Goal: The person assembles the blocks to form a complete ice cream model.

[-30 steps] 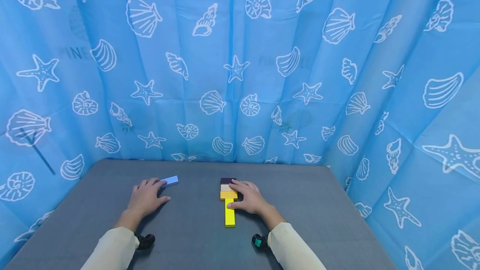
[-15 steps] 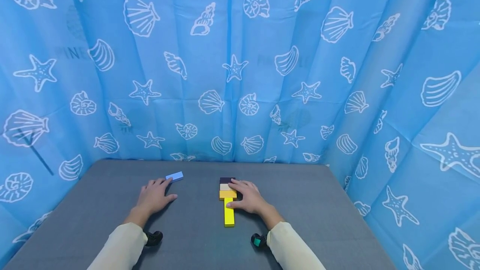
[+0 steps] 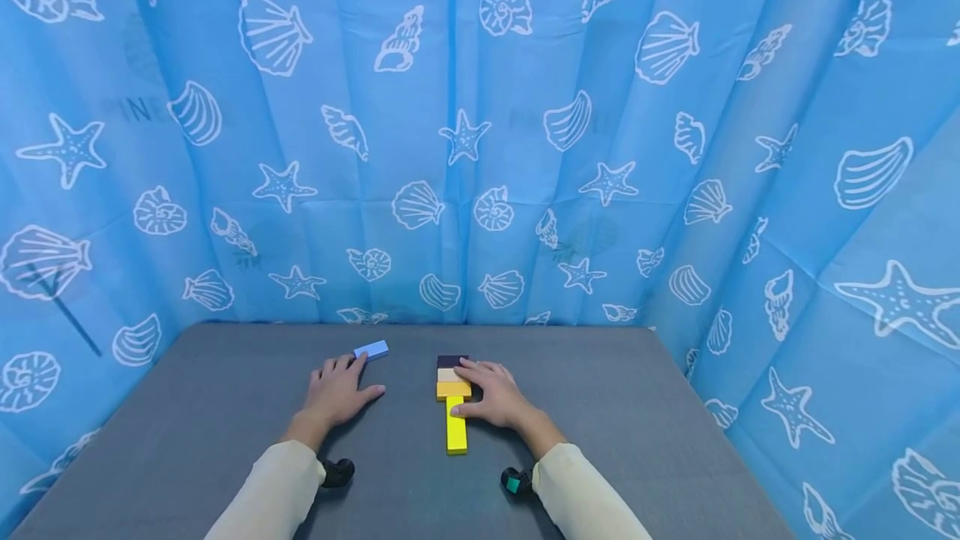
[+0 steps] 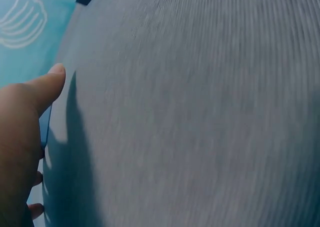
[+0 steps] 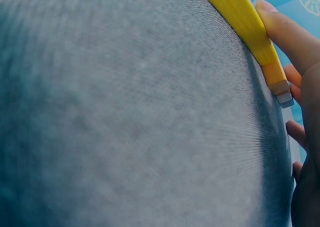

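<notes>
My left hand (image 3: 335, 394) lies low over the table, its index fingertip on the near edge of a small light-blue block (image 3: 371, 349) and the thumb spread away from it. To the right, blocks form a column: a dark block (image 3: 452, 362) at the far end, then a cream block (image 3: 447, 374), an orange block (image 3: 453, 391) and a long yellow block (image 3: 456, 433) pointing at me. My right hand (image 3: 497, 394) rests along their right side, thumb touching the yellow block, index fingertip at the cream one. In the right wrist view the thumb (image 5: 287, 29) lies against the yellow block, unwrapped.
The blocks lie on a grey cloth-covered table (image 3: 600, 407). Behind and to the right hangs a blue curtain (image 3: 510, 148) with white shells and starfish. Black bands with small devices (image 3: 339, 473) sit at both wrists, beside cream sleeves.
My left hand has moved right and slightly away, and the light-blue block has slid with it toward the column. The right hand and the other blocks hold their place.
</notes>
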A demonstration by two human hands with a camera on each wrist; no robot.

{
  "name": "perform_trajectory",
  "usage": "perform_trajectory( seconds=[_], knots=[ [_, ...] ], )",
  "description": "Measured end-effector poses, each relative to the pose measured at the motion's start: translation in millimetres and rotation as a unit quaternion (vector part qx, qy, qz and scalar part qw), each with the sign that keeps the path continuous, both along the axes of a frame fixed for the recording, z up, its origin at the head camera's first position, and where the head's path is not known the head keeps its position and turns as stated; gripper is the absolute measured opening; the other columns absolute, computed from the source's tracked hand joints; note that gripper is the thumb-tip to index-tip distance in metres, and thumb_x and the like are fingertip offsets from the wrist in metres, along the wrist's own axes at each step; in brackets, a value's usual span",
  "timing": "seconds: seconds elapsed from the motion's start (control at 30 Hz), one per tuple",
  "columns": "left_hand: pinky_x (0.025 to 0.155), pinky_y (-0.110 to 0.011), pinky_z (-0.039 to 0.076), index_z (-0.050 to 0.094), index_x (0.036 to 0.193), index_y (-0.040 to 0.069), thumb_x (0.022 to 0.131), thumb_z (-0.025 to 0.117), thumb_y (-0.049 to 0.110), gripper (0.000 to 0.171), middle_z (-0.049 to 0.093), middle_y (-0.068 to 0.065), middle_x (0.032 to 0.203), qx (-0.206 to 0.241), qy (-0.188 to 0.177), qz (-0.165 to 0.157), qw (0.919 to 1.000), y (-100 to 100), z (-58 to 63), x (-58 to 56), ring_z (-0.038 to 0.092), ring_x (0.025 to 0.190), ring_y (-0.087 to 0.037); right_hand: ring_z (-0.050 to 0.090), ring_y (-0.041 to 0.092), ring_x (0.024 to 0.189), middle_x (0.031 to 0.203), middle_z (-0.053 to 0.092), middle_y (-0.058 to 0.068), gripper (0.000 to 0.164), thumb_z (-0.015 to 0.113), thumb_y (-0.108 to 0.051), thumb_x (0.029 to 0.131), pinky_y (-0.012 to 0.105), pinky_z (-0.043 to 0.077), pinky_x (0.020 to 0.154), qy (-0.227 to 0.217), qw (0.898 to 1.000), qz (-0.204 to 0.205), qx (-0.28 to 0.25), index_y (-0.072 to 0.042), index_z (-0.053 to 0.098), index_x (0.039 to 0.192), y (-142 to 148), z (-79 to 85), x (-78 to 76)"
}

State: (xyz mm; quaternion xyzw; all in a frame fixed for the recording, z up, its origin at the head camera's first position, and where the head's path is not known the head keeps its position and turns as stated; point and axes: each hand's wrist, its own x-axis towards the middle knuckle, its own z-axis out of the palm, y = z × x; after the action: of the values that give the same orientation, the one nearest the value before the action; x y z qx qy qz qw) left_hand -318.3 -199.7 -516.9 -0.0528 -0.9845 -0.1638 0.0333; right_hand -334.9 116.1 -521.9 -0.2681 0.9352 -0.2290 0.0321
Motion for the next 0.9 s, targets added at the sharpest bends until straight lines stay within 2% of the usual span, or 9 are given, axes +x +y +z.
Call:
perform_trajectory(
  seconds=[0.2, 0.47, 0.9],
  knots=[
    [0.105, -0.067, 0.020, 0.038, 0.149, 0.006, 0.089, 0.059, 0.057, 0.082, 0.038, -0.025, 0.146, 0.002, -0.001, -0.004, 1.0000, 21.4, -1.6, -5.7, 0.031, 0.131, -0.046, 0.031, 0.029, 0.138, 0.154, 0.035, -0.006, 0.076, 0.065, -0.060, 0.083, 0.056, 0.019, 0.111, 0.002, 1.000, -0.002, 0.000, -0.026, 0.045, 0.147, -0.3, 1.3, 0.1],
    [0.107, -0.066, 0.018, 0.039, 0.149, 0.009, 0.088, 0.059, 0.059, 0.082, 0.038, -0.022, 0.148, -0.001, -0.020, -0.001, 0.9998, 51.4, 1.7, -9.4, 0.031, 0.132, -0.044, 0.030, 0.027, 0.138, 0.155, 0.034, -0.009, 0.075, 0.064, -0.061, 0.083, 0.056, 0.021, 0.111, -0.002, 1.000, -0.009, 0.006, -0.029, 0.044, 0.148, -1.7, 1.7, 0.3],
    [0.107, -0.065, 0.019, 0.040, 0.149, 0.013, 0.089, 0.056, 0.062, 0.079, 0.041, -0.017, 0.148, 0.008, -0.014, -0.020, 0.9997, 82.5, -2.4, -12.4, 0.033, 0.131, -0.042, 0.029, 0.026, 0.139, 0.155, 0.032, -0.011, 0.074, 0.064, -0.062, 0.083, 0.058, 0.021, 0.110, -0.014, 1.000, -0.014, 0.011, -0.031, 0.043, 0.148, -1.3, 3.8, 0.8]
  ],
)
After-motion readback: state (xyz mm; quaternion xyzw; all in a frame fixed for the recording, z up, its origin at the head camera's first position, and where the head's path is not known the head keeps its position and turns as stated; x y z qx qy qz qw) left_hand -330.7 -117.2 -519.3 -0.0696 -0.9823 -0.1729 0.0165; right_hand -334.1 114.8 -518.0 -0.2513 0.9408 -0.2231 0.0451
